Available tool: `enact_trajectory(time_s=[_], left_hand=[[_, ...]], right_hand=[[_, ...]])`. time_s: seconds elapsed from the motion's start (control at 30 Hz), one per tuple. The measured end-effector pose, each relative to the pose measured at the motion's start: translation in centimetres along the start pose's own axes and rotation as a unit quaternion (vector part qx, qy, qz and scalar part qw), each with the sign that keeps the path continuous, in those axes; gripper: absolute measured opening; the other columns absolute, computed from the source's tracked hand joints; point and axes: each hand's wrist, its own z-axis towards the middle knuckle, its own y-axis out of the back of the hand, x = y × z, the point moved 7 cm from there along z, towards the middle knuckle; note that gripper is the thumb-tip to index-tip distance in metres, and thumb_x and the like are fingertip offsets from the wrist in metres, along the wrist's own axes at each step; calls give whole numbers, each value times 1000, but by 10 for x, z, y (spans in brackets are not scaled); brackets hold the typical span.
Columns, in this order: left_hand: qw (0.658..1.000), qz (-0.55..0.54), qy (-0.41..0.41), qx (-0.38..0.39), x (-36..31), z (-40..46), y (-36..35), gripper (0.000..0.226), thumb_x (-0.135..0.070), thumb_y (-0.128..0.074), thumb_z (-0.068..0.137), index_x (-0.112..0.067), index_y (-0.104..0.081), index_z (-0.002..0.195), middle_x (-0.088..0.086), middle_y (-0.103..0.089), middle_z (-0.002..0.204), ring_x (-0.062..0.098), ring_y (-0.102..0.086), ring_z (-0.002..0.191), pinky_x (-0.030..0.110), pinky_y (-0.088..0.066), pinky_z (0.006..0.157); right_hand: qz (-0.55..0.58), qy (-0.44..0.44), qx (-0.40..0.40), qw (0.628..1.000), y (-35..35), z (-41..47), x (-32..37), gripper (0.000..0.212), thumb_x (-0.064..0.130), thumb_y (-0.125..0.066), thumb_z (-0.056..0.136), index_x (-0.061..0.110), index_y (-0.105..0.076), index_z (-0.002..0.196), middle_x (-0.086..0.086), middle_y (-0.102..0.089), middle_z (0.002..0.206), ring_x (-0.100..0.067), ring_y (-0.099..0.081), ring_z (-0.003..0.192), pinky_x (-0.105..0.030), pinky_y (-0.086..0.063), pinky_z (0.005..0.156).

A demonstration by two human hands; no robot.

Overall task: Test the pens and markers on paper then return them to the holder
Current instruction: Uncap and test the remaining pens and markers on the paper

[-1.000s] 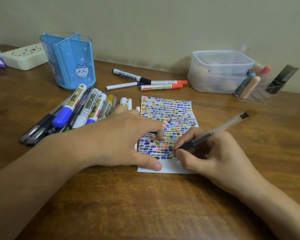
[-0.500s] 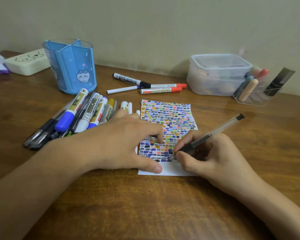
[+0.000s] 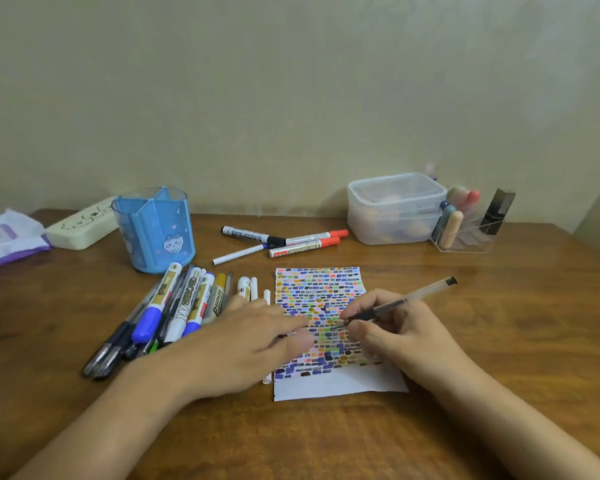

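A sheet of paper [image 3: 321, 384] covered in rows of coloured marks lies on the wooden table [image 3: 499, 334]. My right hand [image 3: 400, 336] grips a clear black-ink pen [image 3: 416, 295] with its tip raised over the middle of the sheet. My left hand [image 3: 243, 341] hovers over the sheet's left edge, blurred, fingers extended toward the pen tip. A pile of pens and markers [image 3: 174, 306] lies left of the paper. The blue holder [image 3: 155, 230] with a cat picture stands behind the pile. Three markers and a thin white pen [image 3: 281, 242] lie beyond the paper.
A lidded clear plastic box [image 3: 394, 209] and a clear acrylic organizer [image 3: 468, 226] sit at the back right by the wall. A cream pencil case [image 3: 80, 225] and a white-purple packet [image 3: 7, 237] lie at the back left.
The pen tip has lifted from the lower rows and moved up over the middle of the sheet. My left hand has come off the paper and shifted toward the pen. The view tilted upward.
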Motion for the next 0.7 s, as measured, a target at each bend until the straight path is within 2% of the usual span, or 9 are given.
enact_trajectory(time_s=[0.07,0.13,0.17,0.27,0.33,0.43,0.6,0.7], left_hand=[[999,-34,8,-11,-1,-1,3,50,-51,-18,103,-37,-48,140,-10,-52,121,-7,-35,107,23,-20,91],[999,-35,5,-32,-2,-1,7,44,-40,-21,107,-41,-39,147,-14,-47,112,-13,-32,103,17,-23,86],[999,-24,3,-45,-2,-1,8,43,-38,-23,107,-42,-37,148,-17,-43,104,-14,-31,100,14,-25,81],[997,-26,-5,-76,0,2,10,40,-36,-34,106,-43,-42,145,-22,-38,99,-7,-35,101,17,-31,79],[995,-38,-16,-93,-1,3,12,37,-32,-43,105,-41,-52,139,-24,-42,102,-3,-41,103,13,-34,80],[989,-66,-24,-129,-3,2,19,29,-30,-55,100,-37,-65,126,-24,-51,99,-6,-48,99,9,-36,74],[983,-92,-19,-156,-2,0,21,26,-29,-61,96,-41,-67,118,-23,-57,97,-7,-52,99,11,-38,72],[979,-134,-21,-150,-3,-1,19,31,-21,-61,97,-41,-65,121,-18,-56,97,-1,-65,82,15,-48,73]], right_hand=[[24,-25,-18,999,3,-1,0,16,16,-61,98,18,-75,92,1,-72,73,-17,-65,67,-31,-50,64],[64,-54,-32,996,4,-2,-2,27,15,-49,103,15,-74,94,-5,-75,76,-21,-68,69,-31,-48,60],[82,-64,-35,994,3,-2,-1,25,14,-48,104,13,-71,95,-8,-75,77,-22,-68,68,-28,-47,56],[115,-56,-44,991,4,-3,1,9,14,-55,101,8,-57,94,-13,-75,75,-25,-70,67,-27,-48,54],[109,-33,-48,992,6,-3,5,11,15,-61,97,7,-59,90,-11,-74,72,-22,-68,62,-27,-50,54],[90,-9,-41,995,7,-4,8,10,14,-68,92,5,-67,90,-5,-70,70,-17,-66,63,-23,-52,55],[119,-24,-42,992,4,-3,6,16,14,-57,99,4,-69,96,-4,-72,69,-20,-69,66,-27,-54,59],[123,-31,-47,991,3,-3,5,13,15,-59,98,4,-65,99,-10,-74,75,-22,-70,65,-29,-55,59]])
